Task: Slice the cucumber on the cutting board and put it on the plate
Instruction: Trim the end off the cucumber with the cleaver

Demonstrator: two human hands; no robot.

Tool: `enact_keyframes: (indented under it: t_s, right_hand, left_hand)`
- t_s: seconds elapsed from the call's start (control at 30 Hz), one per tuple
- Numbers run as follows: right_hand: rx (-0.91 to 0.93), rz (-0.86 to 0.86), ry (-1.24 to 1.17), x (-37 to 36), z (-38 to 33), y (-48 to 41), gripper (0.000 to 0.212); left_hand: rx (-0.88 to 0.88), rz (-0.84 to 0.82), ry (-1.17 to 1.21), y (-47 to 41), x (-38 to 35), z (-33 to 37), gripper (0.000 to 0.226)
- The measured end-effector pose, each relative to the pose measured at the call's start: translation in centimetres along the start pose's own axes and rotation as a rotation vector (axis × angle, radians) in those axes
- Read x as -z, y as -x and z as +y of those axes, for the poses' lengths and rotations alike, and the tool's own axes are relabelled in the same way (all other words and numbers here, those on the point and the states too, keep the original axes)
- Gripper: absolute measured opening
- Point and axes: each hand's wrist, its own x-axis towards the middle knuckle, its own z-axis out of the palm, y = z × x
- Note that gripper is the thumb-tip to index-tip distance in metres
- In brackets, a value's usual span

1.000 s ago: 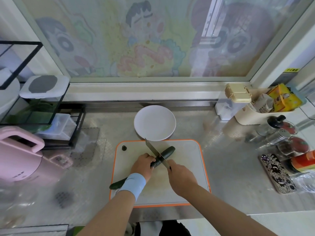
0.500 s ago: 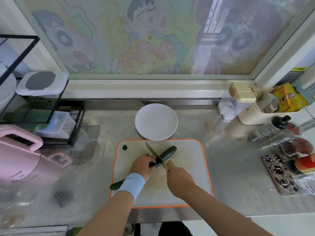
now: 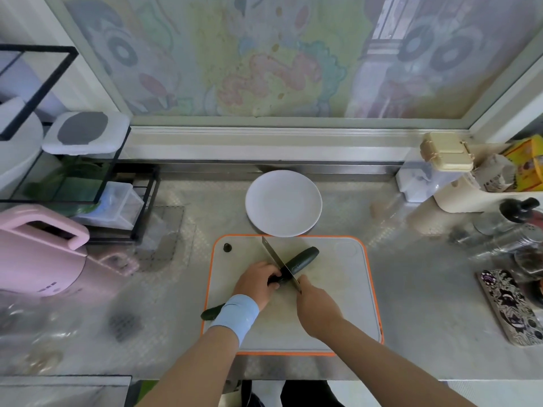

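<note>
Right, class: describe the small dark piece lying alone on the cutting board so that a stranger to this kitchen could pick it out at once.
Find the orange-rimmed cutting board on the steel counter, just in front of the white plate. Look to its far left corner, beyond the left hand. There sits a small dark nub, apart from the long cucumber and touched by nothing.

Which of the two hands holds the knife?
The right hand grips the knife, its blade set across the cucumber. The left hand, the one with the pale blue wristband, holds the cucumber instead.
</note>
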Motion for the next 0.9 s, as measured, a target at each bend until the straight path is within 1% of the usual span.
enact_keyframes:
  t_s: [0.1,0.2,0.27,0.33,0.4,0.63,0.7,0.8,0.9]
  right_hand:
    - [-0.004,0.004,-0.025,0.7,-0.2,0.0,0.005]
    - [0.001,0.037,-0.043,1.3,-0.5,0.4,0.013]
    - [0.008,0.064,-0.065,1.5,-0.7,0.8,0.017]
    - [0.024,0.097,-0.095,1.8,-1.0,1.2,0.019]
    - [0.042,0.118,-0.105,2.0,-1.4,1.6,0.019]
    - [0.098,0.122,-0.064,1.0,-2.5,3.5,0.020]
    - [0.126,0.124,-0.021,0.4,-2.5,4.1,0.021]
    - [0.149,0.125,0.031,-0.4,-2.4,4.8,0.018]
    - [0.133,0.126,0.059,-1.0,-2.2,5.3,0.017]
  left_hand:
    - [-0.050,-0.051,-0.018,0.4,0.9,-0.8,0.029]
    - [-0.031,-0.024,-0.061,1.7,2.1,-2.8,0.038]
    - [0.017,-0.005,-0.077,2.9,2.6,-4.1,0.036]
    - [0.038,-0.066,-0.135,4.1,2.8,-4.6,0.029]
    - [0.030,-0.113,-0.192,5.0,2.5,-4.6,0.029]
    - [0.046,-0.059,-0.105,4.7,1.4,-3.9,0.030]
    - [0.058,-0.026,-0.120,4.7,1.2,-3.8,0.026]
    - [0.015,0.047,-0.179,5.1,1.0,-3.9,0.020]
    - [-0.012,0.066,-0.161,5.3,0.7,-3.9,0.018]
